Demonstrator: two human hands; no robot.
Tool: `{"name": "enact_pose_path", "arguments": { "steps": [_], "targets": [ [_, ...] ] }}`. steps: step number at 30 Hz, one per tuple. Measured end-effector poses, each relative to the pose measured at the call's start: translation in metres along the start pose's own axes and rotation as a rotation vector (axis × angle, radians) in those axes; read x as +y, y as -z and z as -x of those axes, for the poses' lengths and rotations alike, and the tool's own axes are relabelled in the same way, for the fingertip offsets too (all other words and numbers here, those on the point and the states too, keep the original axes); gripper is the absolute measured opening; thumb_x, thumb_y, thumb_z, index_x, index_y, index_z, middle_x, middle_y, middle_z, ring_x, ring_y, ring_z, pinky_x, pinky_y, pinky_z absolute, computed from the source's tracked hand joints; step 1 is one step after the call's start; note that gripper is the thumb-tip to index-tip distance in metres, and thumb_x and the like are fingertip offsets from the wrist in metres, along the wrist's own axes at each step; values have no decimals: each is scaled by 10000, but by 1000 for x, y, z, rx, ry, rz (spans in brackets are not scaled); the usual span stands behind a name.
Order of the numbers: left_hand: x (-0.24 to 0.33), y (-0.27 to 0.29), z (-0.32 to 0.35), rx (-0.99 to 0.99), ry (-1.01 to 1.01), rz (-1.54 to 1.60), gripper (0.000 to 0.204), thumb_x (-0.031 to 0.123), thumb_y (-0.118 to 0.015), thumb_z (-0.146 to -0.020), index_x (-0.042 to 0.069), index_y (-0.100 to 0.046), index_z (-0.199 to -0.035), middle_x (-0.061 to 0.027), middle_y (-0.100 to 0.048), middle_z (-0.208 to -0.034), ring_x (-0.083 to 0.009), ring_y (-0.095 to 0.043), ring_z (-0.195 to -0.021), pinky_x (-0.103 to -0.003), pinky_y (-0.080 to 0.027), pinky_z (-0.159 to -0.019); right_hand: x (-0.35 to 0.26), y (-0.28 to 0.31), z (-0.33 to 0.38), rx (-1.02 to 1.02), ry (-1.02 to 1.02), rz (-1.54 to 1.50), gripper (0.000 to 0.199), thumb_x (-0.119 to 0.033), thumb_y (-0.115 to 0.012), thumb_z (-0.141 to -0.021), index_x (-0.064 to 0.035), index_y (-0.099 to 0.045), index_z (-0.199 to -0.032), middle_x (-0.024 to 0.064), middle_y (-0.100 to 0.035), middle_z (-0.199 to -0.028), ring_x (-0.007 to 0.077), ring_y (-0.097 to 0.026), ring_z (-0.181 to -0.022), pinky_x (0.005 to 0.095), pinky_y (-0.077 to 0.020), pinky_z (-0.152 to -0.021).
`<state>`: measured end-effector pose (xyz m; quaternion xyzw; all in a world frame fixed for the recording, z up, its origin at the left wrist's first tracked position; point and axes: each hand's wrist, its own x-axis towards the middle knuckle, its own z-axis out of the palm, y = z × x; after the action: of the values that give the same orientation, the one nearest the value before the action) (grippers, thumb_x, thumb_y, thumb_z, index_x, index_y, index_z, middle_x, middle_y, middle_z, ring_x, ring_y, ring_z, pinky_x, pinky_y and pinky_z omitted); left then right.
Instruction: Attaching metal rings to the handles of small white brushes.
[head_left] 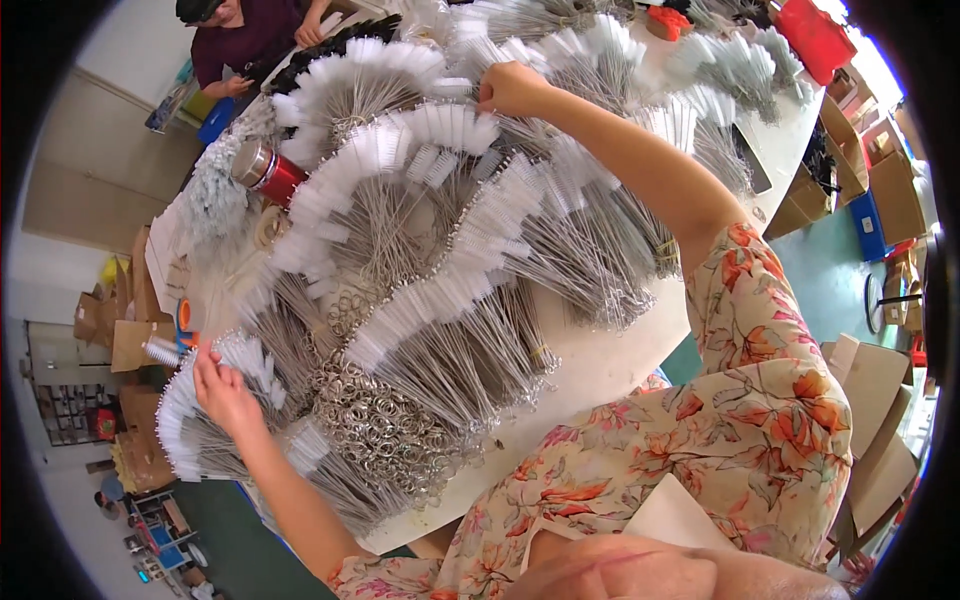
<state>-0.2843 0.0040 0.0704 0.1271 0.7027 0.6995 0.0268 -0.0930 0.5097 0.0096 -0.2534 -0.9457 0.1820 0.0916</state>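
Note:
Fan-shaped bundles of white-bristled wire brushes point(375, 150) with thin metal stems cover the work table point(640, 345). At the left, my left hand point(226, 393) is raised above a brush bundle point(180, 425). Its fingers are bent together, and one white wire brush point(162, 351) sticks out beside the fingertips. My right hand point(513, 90) reaches to the far middle of the table, its fingers curled closed among the brush heads. Whatever lies inside that grip is hidden. A heap of metal rings point(380, 410) lies between the bundles nearest me.
A red flask with a metal lid point(268, 172) stands at the far left, by grey fluffy brushes point(215, 195). Across the table sits another person point(245, 45). Orange tape point(184, 314) is at the left edge. Cardboard boxes point(895, 185) and a blue bin point(868, 225) line the right.

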Motion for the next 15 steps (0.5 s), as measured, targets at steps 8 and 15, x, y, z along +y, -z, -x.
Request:
{"name": "enact_pose_path", "arguments": {
  "steps": [8, 15],
  "targets": [
    [35, -7, 109, 80, 92, -118, 328, 336, -426, -951, 28, -537, -957, 6, -475, -699, -20, -352, -514, -159, -226, -381, -6, 12, 4, 58, -116, -58, 151, -271, -672, -667, -178, -673, -785, 59, -660, -870, 280, -624, -839, 408, -491, -692],
    [26, 31, 155, -171, 452, -107, 425, 381, -406, -951, -2, -570, -1034, -2, -470, -641, -26, -301, -429, -176, -196, -337, -2, 49, -11, 123, 96, -115, 241, -372, -589, -744, -230, -693, -909, 44, -669, -876, 238, -637, -818, 372, -505, -732]
  ]
}}
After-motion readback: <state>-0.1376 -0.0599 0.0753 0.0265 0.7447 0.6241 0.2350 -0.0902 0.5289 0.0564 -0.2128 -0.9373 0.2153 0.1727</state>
